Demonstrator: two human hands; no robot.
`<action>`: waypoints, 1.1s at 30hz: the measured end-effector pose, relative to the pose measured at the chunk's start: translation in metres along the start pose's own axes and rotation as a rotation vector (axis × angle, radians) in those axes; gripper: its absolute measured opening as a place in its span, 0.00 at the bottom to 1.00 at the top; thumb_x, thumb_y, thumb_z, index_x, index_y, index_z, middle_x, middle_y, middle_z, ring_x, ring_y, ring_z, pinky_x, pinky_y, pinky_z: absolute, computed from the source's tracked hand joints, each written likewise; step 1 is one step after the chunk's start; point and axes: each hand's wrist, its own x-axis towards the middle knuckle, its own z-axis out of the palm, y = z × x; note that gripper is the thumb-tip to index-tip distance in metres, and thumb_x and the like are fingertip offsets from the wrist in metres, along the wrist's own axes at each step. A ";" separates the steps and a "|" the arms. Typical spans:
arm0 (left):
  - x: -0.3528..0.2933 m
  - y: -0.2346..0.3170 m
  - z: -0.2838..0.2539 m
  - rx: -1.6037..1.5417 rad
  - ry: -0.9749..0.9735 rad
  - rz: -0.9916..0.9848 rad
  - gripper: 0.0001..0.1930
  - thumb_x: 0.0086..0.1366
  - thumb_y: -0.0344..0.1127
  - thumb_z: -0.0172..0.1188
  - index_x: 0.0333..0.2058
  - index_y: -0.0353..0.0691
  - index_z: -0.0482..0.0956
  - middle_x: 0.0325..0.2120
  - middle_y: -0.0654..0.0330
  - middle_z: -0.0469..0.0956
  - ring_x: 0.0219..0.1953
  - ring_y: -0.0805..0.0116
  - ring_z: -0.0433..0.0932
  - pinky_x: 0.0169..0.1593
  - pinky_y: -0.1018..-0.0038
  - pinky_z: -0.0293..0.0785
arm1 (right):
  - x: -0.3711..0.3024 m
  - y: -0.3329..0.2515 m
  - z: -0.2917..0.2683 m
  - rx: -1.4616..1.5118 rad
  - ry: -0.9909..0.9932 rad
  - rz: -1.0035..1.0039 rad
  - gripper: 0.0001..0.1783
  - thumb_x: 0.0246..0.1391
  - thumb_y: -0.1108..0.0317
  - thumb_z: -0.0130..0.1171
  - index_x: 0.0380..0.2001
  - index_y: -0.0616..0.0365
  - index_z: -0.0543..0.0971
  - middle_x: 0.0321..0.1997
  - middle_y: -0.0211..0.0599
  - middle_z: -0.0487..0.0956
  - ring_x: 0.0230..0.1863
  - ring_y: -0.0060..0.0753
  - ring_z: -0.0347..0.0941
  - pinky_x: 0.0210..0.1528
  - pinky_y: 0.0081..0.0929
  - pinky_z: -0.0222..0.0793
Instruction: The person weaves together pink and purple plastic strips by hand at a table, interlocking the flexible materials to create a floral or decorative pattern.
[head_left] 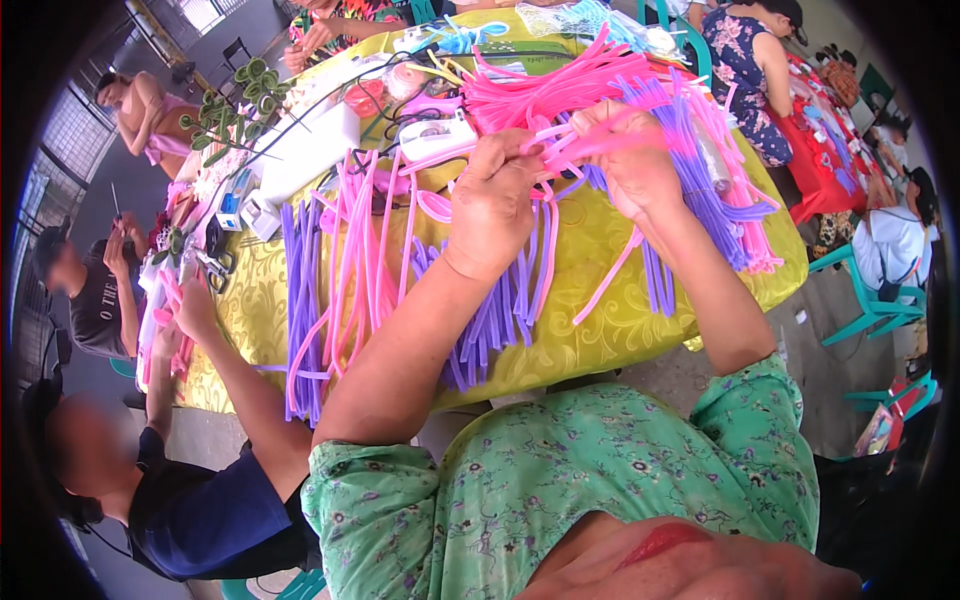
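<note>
My left hand is closed in a pinch on pink pipe cleaners, above the middle of the table. Close by on its right, my right hand grips the other end of the pink pipe cleaners, which are partly smeared by motion between my fingers. Behind my hands lies a thick heap of bright pink pipe cleaners. Purple pipe cleaners hang over the near side of the table below my left wrist. Light pink pipe cleaners lie left of my left forearm, next to another purple bunch.
A yellow patterned cloth covers the table. Left of centre are a white block, a white tape dispenser and black cables. A co-worker's hand works at the left edge. Green chairs stand at right.
</note>
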 end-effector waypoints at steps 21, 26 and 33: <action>-0.001 -0.004 0.002 -0.125 -0.075 0.012 0.11 0.37 0.14 0.53 0.24 0.31 0.74 0.40 0.48 0.71 0.38 0.58 0.75 0.37 0.73 0.74 | -0.001 0.008 0.007 0.025 0.084 0.124 0.05 0.50 0.72 0.53 0.29 0.63 0.71 0.23 0.35 0.74 0.24 0.24 0.71 0.27 0.20 0.70; -0.003 -0.003 0.000 -0.145 -0.092 -0.072 0.12 0.38 0.14 0.53 0.24 0.31 0.74 0.39 0.51 0.72 0.38 0.58 0.75 0.36 0.72 0.75 | 0.000 0.013 0.001 0.093 0.042 0.096 0.06 0.51 0.71 0.52 0.29 0.63 0.71 0.24 0.35 0.74 0.25 0.25 0.72 0.28 0.22 0.72; 0.002 0.001 -0.004 -0.014 -0.027 -0.037 0.11 0.41 0.15 0.53 0.25 0.35 0.74 0.35 0.55 0.75 0.34 0.60 0.76 0.34 0.73 0.75 | 0.001 0.020 -0.006 0.179 -0.039 0.055 0.04 0.49 0.73 0.53 0.28 0.62 0.71 0.24 0.35 0.73 0.22 0.25 0.69 0.26 0.24 0.70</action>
